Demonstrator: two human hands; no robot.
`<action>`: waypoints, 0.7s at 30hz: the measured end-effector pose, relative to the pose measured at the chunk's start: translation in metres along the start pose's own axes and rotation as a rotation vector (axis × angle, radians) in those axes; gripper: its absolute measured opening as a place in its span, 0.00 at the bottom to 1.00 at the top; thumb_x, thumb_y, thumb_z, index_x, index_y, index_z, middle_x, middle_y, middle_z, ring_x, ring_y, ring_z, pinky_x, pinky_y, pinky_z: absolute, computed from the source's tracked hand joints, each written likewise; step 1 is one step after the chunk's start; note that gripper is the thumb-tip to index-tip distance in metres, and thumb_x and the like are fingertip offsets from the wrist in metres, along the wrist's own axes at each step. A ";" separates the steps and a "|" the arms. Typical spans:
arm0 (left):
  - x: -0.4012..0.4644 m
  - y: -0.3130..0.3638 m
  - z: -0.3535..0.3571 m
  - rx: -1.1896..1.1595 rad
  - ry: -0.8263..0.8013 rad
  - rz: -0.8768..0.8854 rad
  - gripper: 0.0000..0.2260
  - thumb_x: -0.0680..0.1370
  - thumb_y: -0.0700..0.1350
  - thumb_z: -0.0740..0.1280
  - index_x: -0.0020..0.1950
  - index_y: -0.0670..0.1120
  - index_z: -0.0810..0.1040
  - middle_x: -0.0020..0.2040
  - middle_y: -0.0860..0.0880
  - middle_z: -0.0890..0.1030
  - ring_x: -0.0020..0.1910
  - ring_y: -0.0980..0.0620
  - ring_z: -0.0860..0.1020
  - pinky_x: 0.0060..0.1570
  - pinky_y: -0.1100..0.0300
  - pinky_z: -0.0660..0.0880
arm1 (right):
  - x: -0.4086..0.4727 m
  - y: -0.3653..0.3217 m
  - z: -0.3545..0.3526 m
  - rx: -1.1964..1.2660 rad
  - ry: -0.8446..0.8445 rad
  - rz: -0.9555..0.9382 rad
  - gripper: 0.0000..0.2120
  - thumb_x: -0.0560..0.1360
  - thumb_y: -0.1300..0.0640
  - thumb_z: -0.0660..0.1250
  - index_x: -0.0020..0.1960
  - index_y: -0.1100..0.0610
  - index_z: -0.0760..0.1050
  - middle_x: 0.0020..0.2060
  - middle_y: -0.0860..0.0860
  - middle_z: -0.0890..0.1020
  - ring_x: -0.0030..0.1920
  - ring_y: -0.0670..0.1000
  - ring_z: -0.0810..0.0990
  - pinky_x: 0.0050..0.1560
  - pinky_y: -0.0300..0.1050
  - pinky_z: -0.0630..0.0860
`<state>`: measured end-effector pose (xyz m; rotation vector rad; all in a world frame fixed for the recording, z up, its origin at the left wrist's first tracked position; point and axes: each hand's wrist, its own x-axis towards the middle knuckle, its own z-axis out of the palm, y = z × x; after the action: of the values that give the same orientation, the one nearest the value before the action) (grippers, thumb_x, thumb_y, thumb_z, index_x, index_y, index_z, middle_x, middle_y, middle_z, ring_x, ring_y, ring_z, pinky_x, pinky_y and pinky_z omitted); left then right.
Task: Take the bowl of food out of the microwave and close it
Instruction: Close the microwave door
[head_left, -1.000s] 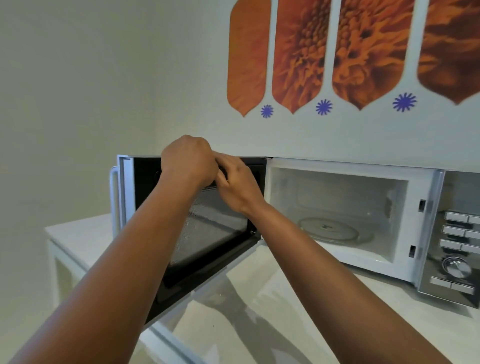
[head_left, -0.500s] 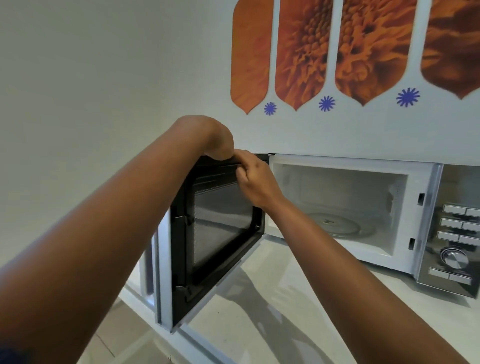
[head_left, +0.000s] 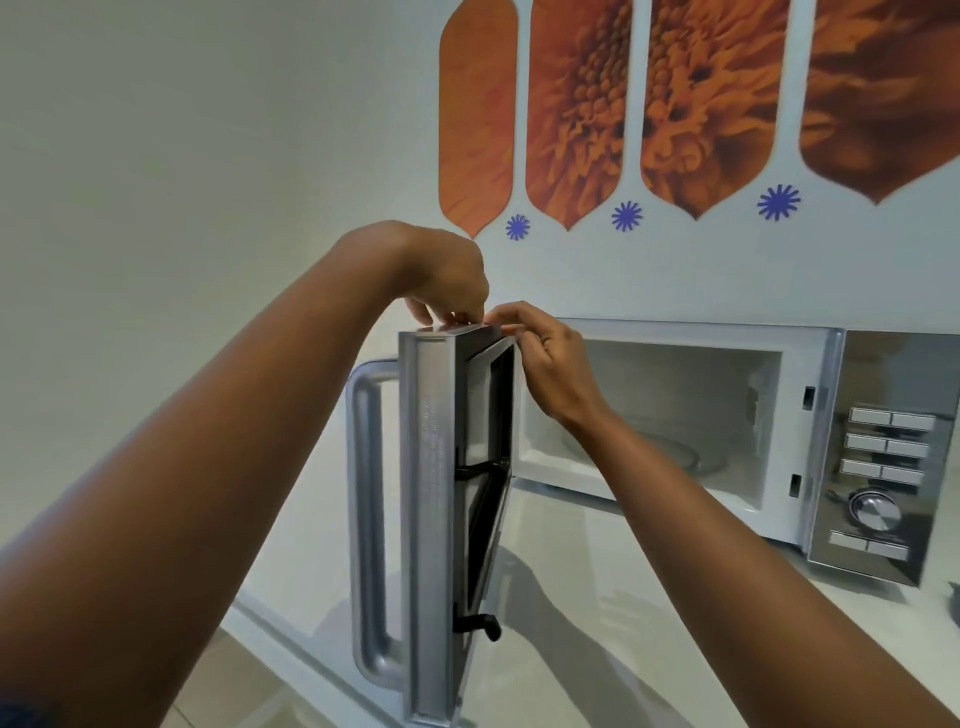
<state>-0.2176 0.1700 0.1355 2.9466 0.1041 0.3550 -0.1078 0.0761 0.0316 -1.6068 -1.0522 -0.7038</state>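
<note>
Head camera, one wide-angle view, close to an open microwave (head_left: 675, 415) on a white counter (head_left: 597, 649).

It looks forward and slightly down along both forearms. The door (head_left: 441, 519) stands edge-on at centre, the cavity at 3 o'clock, the control panel (head_left: 883, 467) at the right edge. Orange flower wall art (head_left: 649, 114) fills 1 o'clock; bare wall fills 10 o'clock. There is no second view.
</note>
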 end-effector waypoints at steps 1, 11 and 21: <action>0.001 0.001 0.002 0.014 0.017 0.027 0.13 0.78 0.42 0.61 0.58 0.37 0.78 0.56 0.42 0.81 0.55 0.46 0.79 0.50 0.58 0.76 | 0.000 0.000 -0.004 0.001 0.005 0.017 0.17 0.71 0.61 0.52 0.47 0.54 0.78 0.44 0.47 0.80 0.49 0.49 0.80 0.46 0.29 0.72; 0.014 0.019 0.021 -0.041 0.126 0.241 0.14 0.77 0.45 0.62 0.55 0.39 0.81 0.54 0.42 0.82 0.54 0.43 0.77 0.47 0.55 0.72 | 0.019 -0.015 -0.076 -0.119 -0.302 0.218 0.17 0.75 0.62 0.52 0.49 0.54 0.80 0.50 0.51 0.80 0.50 0.44 0.77 0.49 0.40 0.73; 0.039 0.066 0.051 -0.092 0.244 0.396 0.14 0.76 0.39 0.59 0.56 0.41 0.81 0.53 0.41 0.83 0.45 0.46 0.76 0.42 0.58 0.70 | 0.029 -0.040 -0.155 -0.472 -0.591 0.533 0.20 0.73 0.41 0.59 0.57 0.51 0.77 0.57 0.46 0.79 0.58 0.44 0.75 0.60 0.46 0.68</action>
<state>-0.1641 0.1001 0.1073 2.8051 -0.4584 0.7496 -0.1210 -0.0615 0.1180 -2.4737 -0.8163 -0.1016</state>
